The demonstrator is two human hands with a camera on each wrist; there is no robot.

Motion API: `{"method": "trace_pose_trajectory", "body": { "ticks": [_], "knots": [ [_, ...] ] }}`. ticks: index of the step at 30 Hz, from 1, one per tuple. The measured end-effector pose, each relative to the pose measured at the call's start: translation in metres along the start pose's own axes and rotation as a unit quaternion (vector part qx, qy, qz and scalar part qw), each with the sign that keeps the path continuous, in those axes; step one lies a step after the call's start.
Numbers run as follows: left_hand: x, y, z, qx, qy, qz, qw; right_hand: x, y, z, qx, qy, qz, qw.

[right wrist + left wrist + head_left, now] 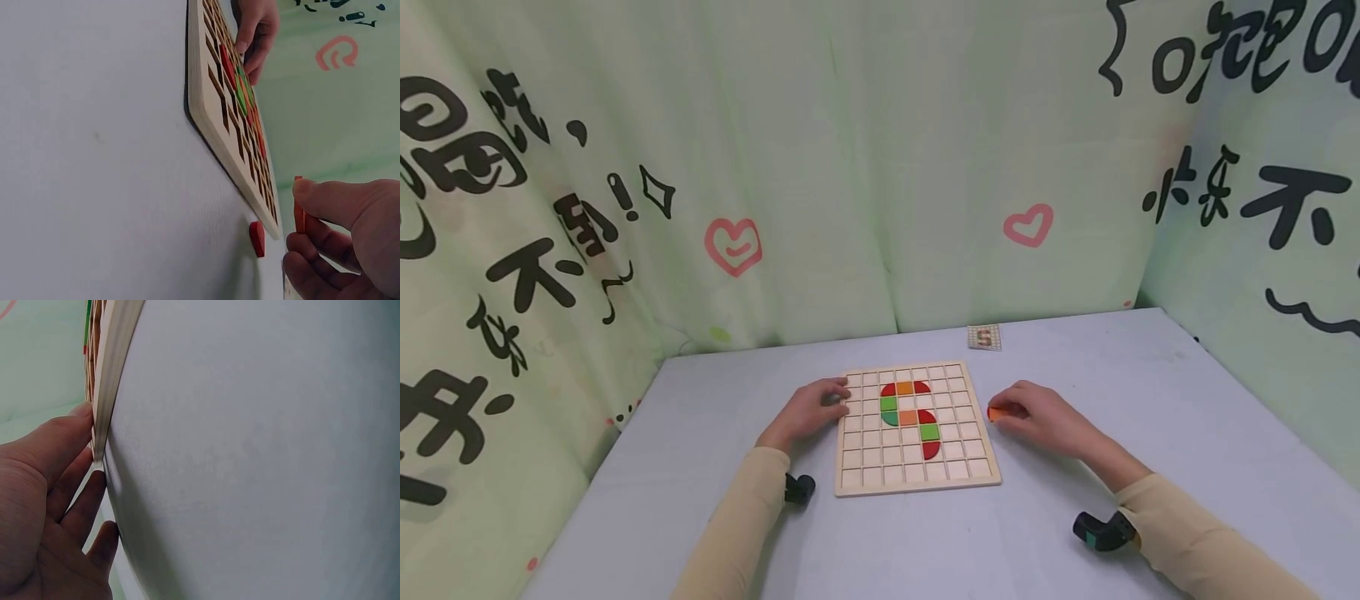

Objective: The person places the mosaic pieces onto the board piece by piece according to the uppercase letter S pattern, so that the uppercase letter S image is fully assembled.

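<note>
A square wooden grid board point(865, 477) lies on the table with red, orange and green pieces point(930, 432) set in a curved figure. My left hand point(808, 410) rests on its left edge; in the left wrist view, the thumb and fingertips touch the rim point(115, 365) with the fingers fairly straight. To the right of the board, my right hand point(1037, 417) pinches an orange piece point(300, 212) between thumb and fingers, just above the table. Below that hand, a red piece point(257, 239) lies near the board's corner in the right wrist view.
A small card point(984, 337) with a grid figure lies behind the board. The white table point(737, 533) meets printed curtains point(880, 183) at the back and sides. Each wrist wears a black camera point(1103, 531).
</note>
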State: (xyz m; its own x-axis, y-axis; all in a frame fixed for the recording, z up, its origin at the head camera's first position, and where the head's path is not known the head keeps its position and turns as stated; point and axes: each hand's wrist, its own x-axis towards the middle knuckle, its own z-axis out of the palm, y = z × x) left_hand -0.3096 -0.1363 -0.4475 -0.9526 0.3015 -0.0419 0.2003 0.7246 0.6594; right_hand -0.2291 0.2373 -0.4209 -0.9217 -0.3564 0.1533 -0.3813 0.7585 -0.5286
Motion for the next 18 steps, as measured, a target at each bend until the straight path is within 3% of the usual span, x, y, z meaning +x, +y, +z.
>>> {"method": "trace_pose_trajectory", "body": {
  "ticks": [8,18],
  "knots": [
    [0.001,0.001,0.001,0.003,0.001,-0.002,1.0,0.014,-0.026,0.016,0.02,-0.037,-0.037,0.9984],
    [0.002,-0.001,0.002,0.002,0.002,-0.007,1.0,0.029,-0.058,0.041,-0.002,-0.081,-0.086,0.993]
  ]
}}
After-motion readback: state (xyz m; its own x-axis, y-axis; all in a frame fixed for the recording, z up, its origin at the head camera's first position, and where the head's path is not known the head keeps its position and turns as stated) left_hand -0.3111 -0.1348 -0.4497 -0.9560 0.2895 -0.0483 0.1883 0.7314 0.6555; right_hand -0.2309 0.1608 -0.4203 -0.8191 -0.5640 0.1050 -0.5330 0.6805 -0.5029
